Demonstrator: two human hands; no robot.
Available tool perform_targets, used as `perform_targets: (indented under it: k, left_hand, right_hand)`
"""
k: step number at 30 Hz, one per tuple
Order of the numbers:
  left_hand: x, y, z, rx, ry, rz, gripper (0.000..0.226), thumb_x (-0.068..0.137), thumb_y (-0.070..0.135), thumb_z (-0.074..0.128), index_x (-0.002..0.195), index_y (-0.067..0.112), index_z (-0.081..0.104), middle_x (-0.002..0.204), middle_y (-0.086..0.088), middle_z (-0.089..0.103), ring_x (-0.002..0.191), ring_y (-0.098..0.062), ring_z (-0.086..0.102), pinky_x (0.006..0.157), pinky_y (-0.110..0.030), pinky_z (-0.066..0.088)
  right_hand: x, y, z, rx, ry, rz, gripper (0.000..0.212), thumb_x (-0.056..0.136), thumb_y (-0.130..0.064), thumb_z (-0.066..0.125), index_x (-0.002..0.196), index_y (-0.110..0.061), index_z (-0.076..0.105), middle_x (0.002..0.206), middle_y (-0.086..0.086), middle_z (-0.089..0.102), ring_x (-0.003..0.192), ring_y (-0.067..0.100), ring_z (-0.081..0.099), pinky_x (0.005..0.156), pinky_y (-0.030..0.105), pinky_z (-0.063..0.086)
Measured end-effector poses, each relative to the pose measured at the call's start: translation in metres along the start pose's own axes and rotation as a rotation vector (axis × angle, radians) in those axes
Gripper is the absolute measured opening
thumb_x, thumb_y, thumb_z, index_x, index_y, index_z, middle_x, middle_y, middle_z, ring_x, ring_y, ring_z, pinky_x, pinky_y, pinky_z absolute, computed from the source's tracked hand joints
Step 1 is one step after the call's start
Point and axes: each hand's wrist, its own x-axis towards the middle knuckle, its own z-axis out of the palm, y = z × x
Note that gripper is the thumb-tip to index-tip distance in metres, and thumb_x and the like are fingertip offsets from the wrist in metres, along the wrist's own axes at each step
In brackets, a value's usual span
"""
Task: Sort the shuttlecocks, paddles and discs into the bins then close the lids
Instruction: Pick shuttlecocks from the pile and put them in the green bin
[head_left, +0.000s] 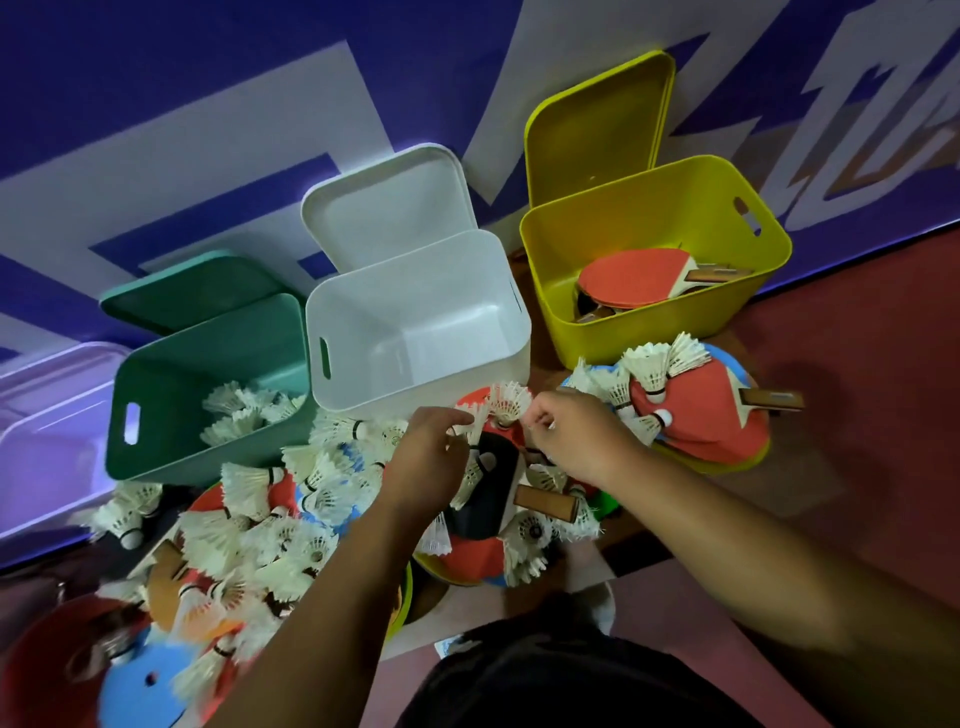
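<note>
Three open bins stand against the wall. The green bin (171, 457) holds several white shuttlecocks, the white bin (363, 384) shows nothing inside, and the yellow bin (727, 306) holds red paddles (631, 278). A pile of shuttlecocks (270, 540), paddles and discs covers the floor in front. My left hand (428, 457) pinches a shuttlecock (475, 423) at its feathers. Beside it, my right hand (576, 439) is closed next to another shuttlecock (511, 402), apparently gripping its feathers. Both hands hover over a black-and-red paddle (488, 499).
Each bin's lid leans on the purple and white wall behind it: green lid (192, 291), white lid (384, 208), yellow lid (592, 124). A translucent purple container (47, 431) sits far left. Another heap of red paddles and shuttlecocks (696, 415) lies right of my hands. Blue disc (140, 680) lower left.
</note>
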Motion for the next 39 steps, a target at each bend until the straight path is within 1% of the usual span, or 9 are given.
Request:
perform_targets:
  k: [3,5,7,12,17,25,30,35,39]
  left_hand:
    - [0.001,-0.008,0.005,0.063,-0.015,0.169,0.046,0.093,0.001,0.065,0.136,0.019,0.062,0.142,0.0,0.054,0.112,-0.019,0.063,0.098,-0.036,0.053]
    - [0.004,-0.006,0.004,0.077,-0.045,0.149,0.059,0.095,0.006,0.067,0.148,0.025,0.05,0.152,0.004,0.049,0.104,-0.017,0.065,0.093,-0.033,0.054]
    - [0.009,-0.008,0.005,0.108,-0.048,0.122,0.067,0.096,0.013,0.069,0.155,0.028,0.042,0.157,0.006,0.047,0.111,-0.021,0.065,0.096,-0.037,0.055]
    - [0.02,-0.017,0.008,0.212,-0.082,0.075,0.066,0.09,0.014,0.071,0.151,0.021,0.047,0.145,-0.006,0.055,0.117,-0.027,0.063,0.096,-0.039,0.054]
    - [0.019,-0.032,0.012,0.257,-0.044,0.01,0.065,0.09,0.023,0.076,0.148,0.022,0.047,0.129,-0.009,0.06,0.107,-0.028,0.064,0.089,-0.041,0.056]
    - [0.032,-0.019,0.012,0.4,-0.122,-0.025,0.068,0.096,0.025,0.069,0.155,0.024,0.035,0.123,-0.013,0.067,0.111,-0.034,0.065,0.09,-0.047,0.056]
    - [0.038,-0.014,0.009,0.42,-0.093,-0.079,0.048,0.097,0.034,0.069,0.133,0.02,0.042,0.102,-0.01,0.066,0.091,-0.032,0.064,0.076,-0.044,0.057]
    - [0.031,-0.01,0.005,0.3,-0.018,-0.047,0.018,0.095,0.037,0.065,0.098,0.027,0.05,0.084,-0.002,0.066,0.077,-0.028,0.062,0.066,-0.039,0.055]
    - [0.012,-0.004,-0.004,0.12,0.079,-0.044,0.015,0.094,0.038,0.069,0.09,0.029,0.058,0.074,0.004,0.064,0.071,-0.019,0.061,0.062,-0.033,0.049]
  right_hand:
    - [-0.002,0.006,0.011,-0.045,-0.011,0.033,0.017,0.098,-0.02,0.064,0.112,-0.026,0.071,0.116,-0.001,0.061,0.097,0.019,0.065,0.088,0.041,0.056]
    - [-0.001,0.008,0.015,-0.076,0.011,0.056,0.022,0.098,-0.022,0.064,0.119,-0.028,0.067,0.118,0.0,0.061,0.097,0.02,0.064,0.085,0.041,0.056]
    - [0.003,0.008,0.02,-0.083,0.015,0.06,0.03,0.098,-0.025,0.064,0.127,-0.031,0.063,0.118,0.0,0.061,0.098,0.022,0.063,0.085,0.042,0.056]
    - [0.015,0.003,0.034,-0.176,0.018,0.0,0.049,0.098,-0.026,0.061,0.145,-0.037,0.052,0.122,0.005,0.06,0.101,0.028,0.065,0.08,0.046,0.059]
    - [0.026,0.003,0.048,-0.264,0.005,0.05,0.043,0.102,-0.026,0.057,0.144,-0.035,0.056,0.109,0.01,0.071,0.085,0.031,0.066,0.061,0.036,0.053]
    - [0.035,-0.002,0.054,-0.379,0.024,0.054,0.025,0.1,-0.027,0.052,0.12,-0.027,0.068,0.098,0.01,0.071,0.086,0.036,0.067,0.066,0.038,0.058]
    - [0.028,0.0,0.052,-0.35,0.143,-0.014,0.015,0.1,-0.027,0.052,0.094,-0.021,0.064,0.082,0.003,0.06,0.078,0.033,0.062,0.056,0.035,0.045]
    - [0.014,-0.003,0.041,-0.241,0.242,-0.082,0.017,0.101,-0.024,0.057,0.103,-0.022,0.073,0.092,0.004,0.064,0.082,0.032,0.062,0.06,0.041,0.056]
    - [0.004,-0.013,0.029,-0.114,0.267,-0.114,0.022,0.103,-0.03,0.059,0.12,-0.03,0.074,0.111,-0.003,0.07,0.094,0.023,0.067,0.07,0.039,0.058]
